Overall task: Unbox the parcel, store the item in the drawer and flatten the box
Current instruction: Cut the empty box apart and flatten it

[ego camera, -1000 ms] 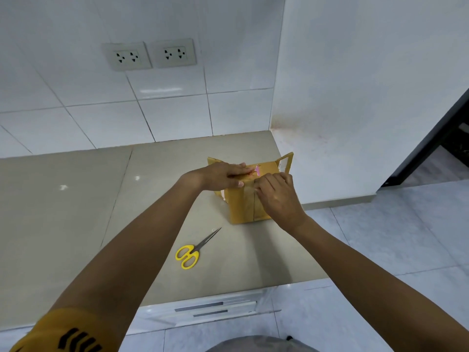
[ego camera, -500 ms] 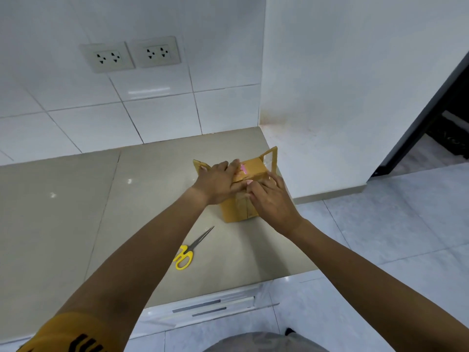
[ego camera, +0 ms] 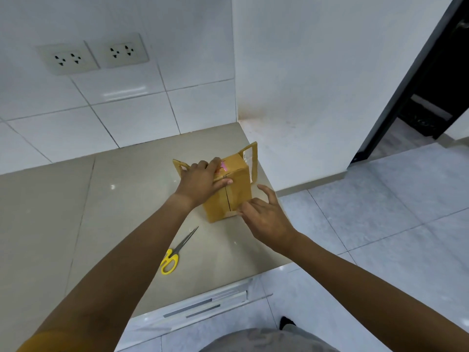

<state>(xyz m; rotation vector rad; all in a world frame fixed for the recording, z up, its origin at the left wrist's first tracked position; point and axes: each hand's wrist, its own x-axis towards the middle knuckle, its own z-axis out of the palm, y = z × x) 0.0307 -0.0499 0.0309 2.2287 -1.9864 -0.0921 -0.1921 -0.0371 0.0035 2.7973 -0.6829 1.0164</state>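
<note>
2 hands work at a small cardboard box (ego camera: 236,189) near the far right corner of the bench (ego camera: 121,199).

The left hand (ego camera: 200,181) lies flat on the box's top, fingers spread, pressing rather than gripping. The right hand (ego camera: 266,217) is at the lower near right corner of the box, thumb and forefinger pinched there, other fingers loose. 2 flaps stand up at the box's left and right sides. Yellow-handled scissors (ego camera: 175,252) lie closed on the bench, nearer and to the left.
</note>
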